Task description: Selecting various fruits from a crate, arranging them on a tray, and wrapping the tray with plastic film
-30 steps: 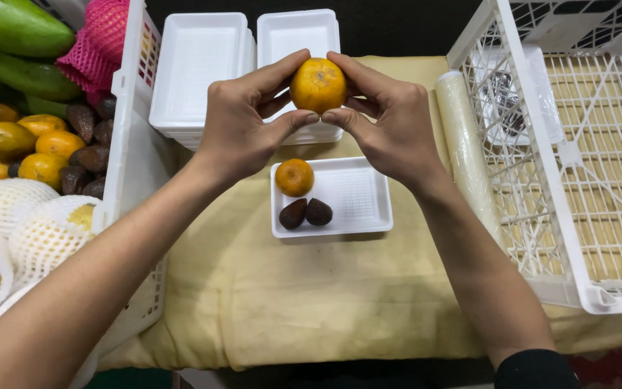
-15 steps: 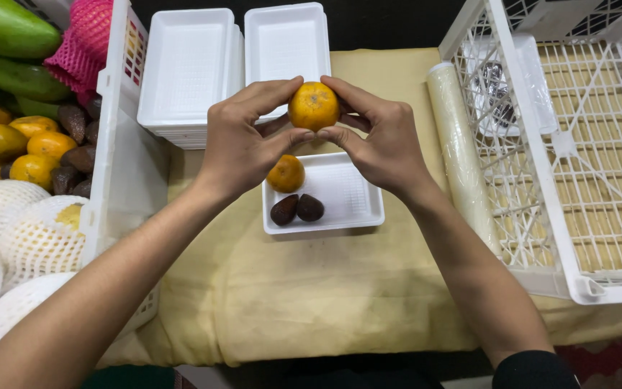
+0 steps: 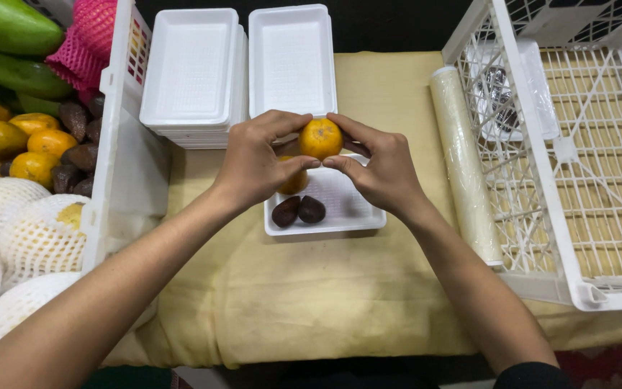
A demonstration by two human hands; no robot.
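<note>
My left hand (image 3: 253, 162) and my right hand (image 3: 383, 169) together hold an orange fruit (image 3: 319, 138) by the fingertips, just above a white foam tray (image 3: 354, 216). In that tray lie a second orange fruit (image 3: 294, 184), partly hidden by my left thumb, and two dark brown fruits (image 3: 298, 210). The tray rests on a yellow cloth (image 3: 325, 295) that covers the table.
Two stacks of empty white foam trays (image 3: 242, 68) stand behind. A white crate (image 3: 120, 166) at left holds oranges, brown fruits, green fruits and fruits in white foam netting. A roll of clear film (image 3: 462, 158) lies beside a white lattice crate (image 3: 577, 158) at right.
Both hands have lowered slightly with the orange, nearer the tray. The view has shifted a little; the tray's contents have not moved.
</note>
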